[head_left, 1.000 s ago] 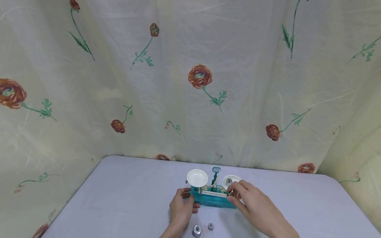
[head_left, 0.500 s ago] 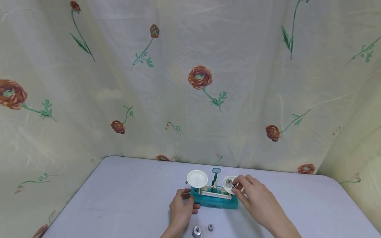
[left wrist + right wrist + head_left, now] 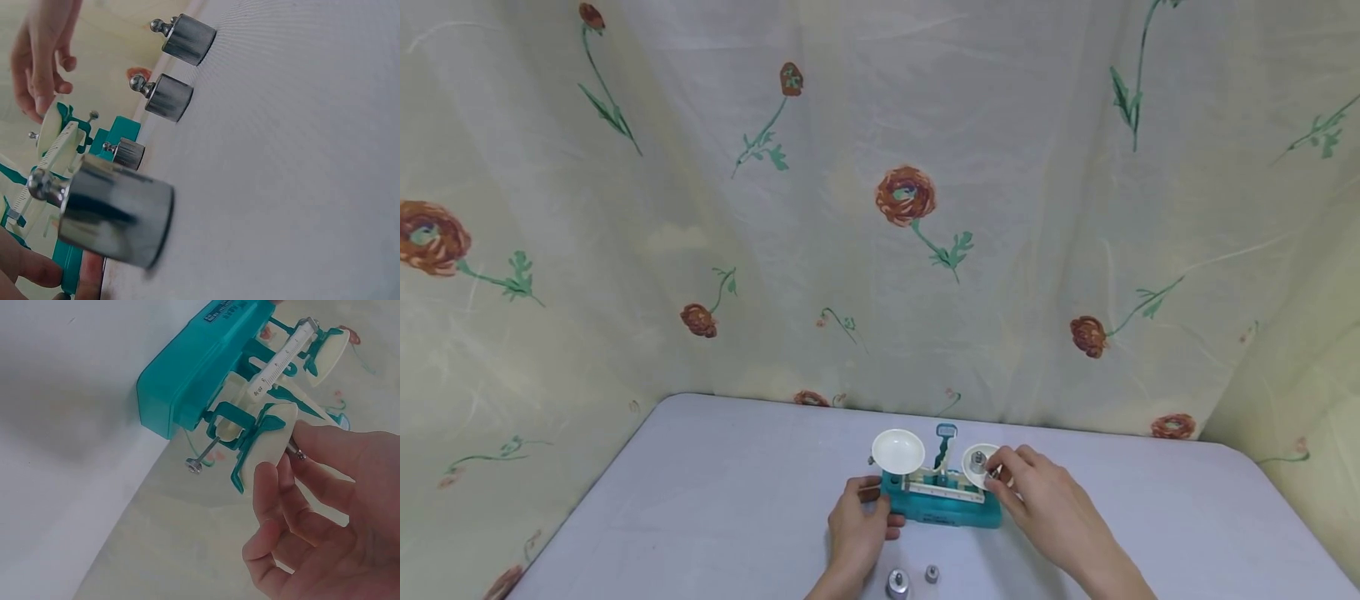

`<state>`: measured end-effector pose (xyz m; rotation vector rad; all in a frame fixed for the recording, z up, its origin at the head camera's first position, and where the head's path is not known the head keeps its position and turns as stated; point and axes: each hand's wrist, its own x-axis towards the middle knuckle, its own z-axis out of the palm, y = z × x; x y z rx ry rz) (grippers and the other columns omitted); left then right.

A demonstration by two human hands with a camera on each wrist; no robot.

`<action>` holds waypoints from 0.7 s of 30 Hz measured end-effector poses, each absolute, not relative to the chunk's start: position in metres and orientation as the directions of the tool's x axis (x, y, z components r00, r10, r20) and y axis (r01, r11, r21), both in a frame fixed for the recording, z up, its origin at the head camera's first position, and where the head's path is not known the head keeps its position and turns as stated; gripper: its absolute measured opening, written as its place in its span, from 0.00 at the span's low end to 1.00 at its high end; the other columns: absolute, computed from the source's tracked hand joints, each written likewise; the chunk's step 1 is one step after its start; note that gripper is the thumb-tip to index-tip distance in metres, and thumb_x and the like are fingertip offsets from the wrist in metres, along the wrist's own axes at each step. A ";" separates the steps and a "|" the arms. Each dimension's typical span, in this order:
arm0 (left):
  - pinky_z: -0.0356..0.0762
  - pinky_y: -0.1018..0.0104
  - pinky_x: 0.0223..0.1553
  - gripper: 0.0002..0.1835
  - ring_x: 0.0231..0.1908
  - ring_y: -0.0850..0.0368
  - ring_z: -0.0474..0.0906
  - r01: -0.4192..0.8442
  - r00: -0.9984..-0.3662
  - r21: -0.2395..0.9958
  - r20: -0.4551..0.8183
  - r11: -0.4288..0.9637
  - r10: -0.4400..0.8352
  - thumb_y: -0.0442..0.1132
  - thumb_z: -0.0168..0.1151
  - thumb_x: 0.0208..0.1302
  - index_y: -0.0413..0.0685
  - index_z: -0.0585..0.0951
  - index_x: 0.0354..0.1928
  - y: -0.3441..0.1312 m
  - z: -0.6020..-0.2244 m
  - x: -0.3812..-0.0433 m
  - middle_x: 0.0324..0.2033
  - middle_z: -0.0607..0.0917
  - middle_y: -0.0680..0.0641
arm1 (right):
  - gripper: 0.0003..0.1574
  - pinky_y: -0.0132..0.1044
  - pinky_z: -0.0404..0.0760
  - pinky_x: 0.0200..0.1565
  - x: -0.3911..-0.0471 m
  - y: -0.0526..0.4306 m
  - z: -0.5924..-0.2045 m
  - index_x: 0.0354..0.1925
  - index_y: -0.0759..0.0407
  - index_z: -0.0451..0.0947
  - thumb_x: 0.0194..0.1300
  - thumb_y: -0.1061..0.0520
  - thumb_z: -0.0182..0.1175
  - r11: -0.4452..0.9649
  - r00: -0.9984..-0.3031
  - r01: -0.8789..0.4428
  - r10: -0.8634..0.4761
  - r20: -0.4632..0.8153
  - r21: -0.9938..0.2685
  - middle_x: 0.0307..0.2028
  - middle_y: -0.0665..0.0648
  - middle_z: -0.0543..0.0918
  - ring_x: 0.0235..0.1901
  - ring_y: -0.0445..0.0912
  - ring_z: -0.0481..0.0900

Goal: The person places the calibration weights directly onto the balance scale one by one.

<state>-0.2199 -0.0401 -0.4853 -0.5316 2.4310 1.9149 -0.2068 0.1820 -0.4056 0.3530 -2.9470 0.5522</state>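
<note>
A teal balance scale [image 3: 951, 510] stands on the table, a white pan at each end. My left hand [image 3: 857, 529] holds the left end of its base, with thumb in front and fingers round the side. At the right pan [image 3: 967, 468], my right hand [image 3: 1048, 504] pinches a small metal weight [image 3: 993, 472] between thumb and fingers; its knob shows in the right wrist view, while the pan hides part of it. Another metal weight [image 3: 977, 461] sits in that pan, close to my fingertips. The left pan [image 3: 898, 451] holds nothing.
Two metal weights, a bigger one [image 3: 897, 583] and a smaller one [image 3: 932, 573], stand on the table before the scale. The left wrist view shows several knobbed weights [image 3: 119, 212] standing there. A flowered curtain [image 3: 880, 275] hangs behind the table's back edge.
My right hand has shifted slightly right, taking the small weight from before the scale's beam to the right pan. It has barely moved in the last half second. My left hand stays put.
</note>
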 end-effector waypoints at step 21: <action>0.90 0.68 0.30 0.19 0.28 0.62 0.88 -0.259 -0.943 0.949 -0.209 0.178 -0.259 0.31 0.60 0.75 0.37 0.77 0.65 -0.039 -0.486 -0.218 0.53 0.85 0.35 | 0.05 0.33 0.75 0.33 -0.209 0.183 -0.407 0.45 0.46 0.86 0.72 0.54 0.71 0.885 -0.956 -0.280 -0.223 0.189 -0.372 0.36 0.45 0.83 0.33 0.37 0.76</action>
